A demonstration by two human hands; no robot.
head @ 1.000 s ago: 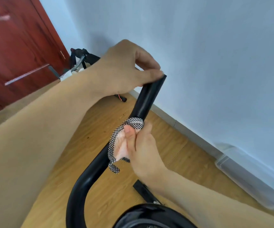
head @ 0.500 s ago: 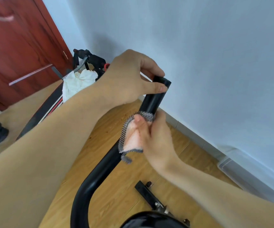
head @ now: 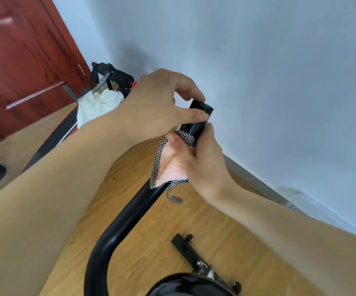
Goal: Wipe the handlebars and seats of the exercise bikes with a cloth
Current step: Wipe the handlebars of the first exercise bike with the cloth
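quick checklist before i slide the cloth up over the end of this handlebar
1. Cloth wrapped on the handlebar: ok, the right hand grips it round the bar.
2. Bar steadied: ok, the left hand pinches its end.
3. Way up to the end free: not ok, the left hand's thumb and fingers sit on it, right above the cloth.
4. Cloth's loose checkered tail: ok, it hangs free beside the bar.
5. Bar below the cloth clean: cannot tell, it only looks glossy.
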